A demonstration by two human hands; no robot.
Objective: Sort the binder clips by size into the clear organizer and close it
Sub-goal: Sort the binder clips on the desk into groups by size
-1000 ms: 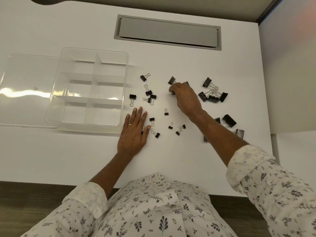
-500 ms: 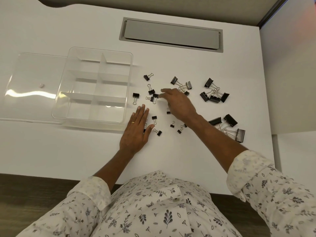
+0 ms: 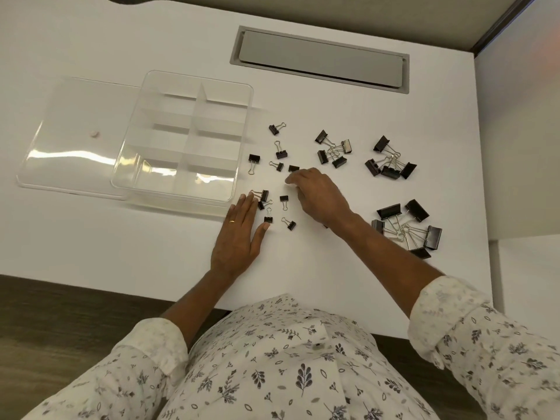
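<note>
The clear organizer [image 3: 248,122] stands open and empty at the left, with its lid [image 3: 72,137] lying flat beside it and partly under it. Black binder clips lie scattered to its right: small clips [image 3: 281,153] in the middle, medium clips [image 3: 333,151] behind and to the right, and large clips [image 3: 406,227] near the right edge. My left hand [image 3: 239,234] rests flat on the table, its fingertips touching small clips [image 3: 264,196]. My right hand [image 3: 318,198] hovers low over the small clips with its fingers curled down; what lies under the fingertips is hidden.
A grey cable hatch [image 3: 321,60] is set into the white table [image 3: 121,237] at the back. A second medium cluster [image 3: 391,165] lies at the right. A white partition [image 3: 521,131] borders the table's right side.
My right hand has left the medium clips and moved left and nearer, over the small clips, curling its fingers. My left hand has stayed flat in place.
</note>
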